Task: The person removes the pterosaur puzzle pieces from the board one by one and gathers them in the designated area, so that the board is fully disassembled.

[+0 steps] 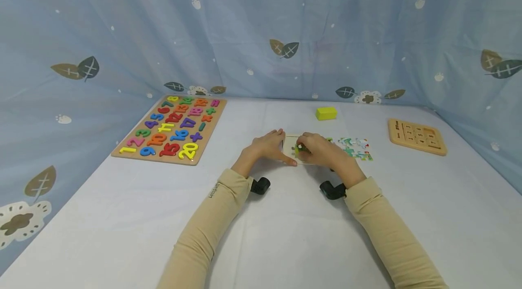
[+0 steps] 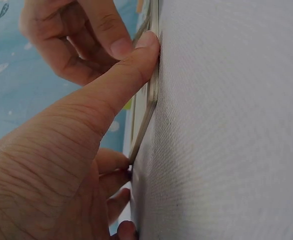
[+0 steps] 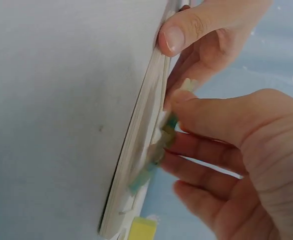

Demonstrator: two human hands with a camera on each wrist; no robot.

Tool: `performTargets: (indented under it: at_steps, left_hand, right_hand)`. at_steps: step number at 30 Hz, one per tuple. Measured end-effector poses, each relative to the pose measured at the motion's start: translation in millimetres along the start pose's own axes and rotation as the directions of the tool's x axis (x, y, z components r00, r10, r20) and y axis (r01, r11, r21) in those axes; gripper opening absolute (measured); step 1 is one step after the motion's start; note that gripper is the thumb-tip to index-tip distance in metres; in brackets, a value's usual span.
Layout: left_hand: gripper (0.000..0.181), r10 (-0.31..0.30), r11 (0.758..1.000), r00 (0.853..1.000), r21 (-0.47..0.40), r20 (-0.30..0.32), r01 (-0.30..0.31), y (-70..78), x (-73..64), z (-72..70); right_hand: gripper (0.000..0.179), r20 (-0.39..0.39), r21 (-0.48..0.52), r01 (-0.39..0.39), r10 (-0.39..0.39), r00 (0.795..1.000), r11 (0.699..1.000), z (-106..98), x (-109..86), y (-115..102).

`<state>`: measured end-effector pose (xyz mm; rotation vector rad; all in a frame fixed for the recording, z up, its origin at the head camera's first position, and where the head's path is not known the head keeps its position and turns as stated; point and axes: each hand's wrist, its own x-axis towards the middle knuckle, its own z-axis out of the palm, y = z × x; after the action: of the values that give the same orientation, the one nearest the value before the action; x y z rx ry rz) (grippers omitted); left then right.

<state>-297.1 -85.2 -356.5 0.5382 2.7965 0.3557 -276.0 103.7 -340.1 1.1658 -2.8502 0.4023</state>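
My left hand (image 1: 267,145) holds a thin, pale puzzle board (image 1: 289,141) by its left end, thumb on the near edge and fingers toward the far left corner. Over the board, my right hand (image 1: 318,147) pinches a green puzzle piece (image 3: 145,176) between thumb and fingers. The piece is tilted and slightly blurred in the right wrist view, and its picture cannot be read. To the right of the board lie several green and white puzzle pieces (image 1: 356,147), partly behind the right hand.
At the left lies a wooden number board (image 1: 163,128) with coloured numerals. A yellow block (image 1: 326,113) stands behind the puzzle. Far right is a small wooden number tray (image 1: 417,136). A patterned blue curtain (image 1: 244,31) hangs beyond the white table (image 1: 281,243).
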Motion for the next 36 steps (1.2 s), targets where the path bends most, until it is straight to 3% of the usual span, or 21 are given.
performTargets:
  at_steps: [10, 24, 36]
  left_hand:
    - [0.113, -0.003, 1.000, 1.000, 0.000, 0.003, 0.003, -1.0, 0.7, -0.1]
    - [0.111, -0.006, 1.000, 1.000, -0.003, -0.001, 0.006, -0.8, -0.8, -1.3]
    - [0.112, -0.003, 1.000, 1.000, -0.009, -0.003, 0.003, 0.1, -1.1, -1.6]
  right_hand:
    - [0.020, -0.026, 0.000, 0.010, -0.010, 1.000, 1.000, -4.8, -0.6, -0.6]
    - [0.020, -0.034, 0.075, 0.044, -0.042, 0.999, 0.996, -4.0, 0.4, 0.8]
    - [0.021, 0.040, 0.115, -0.049, 0.045, 0.998, 0.992, -2.7, -1.1, 1.2]
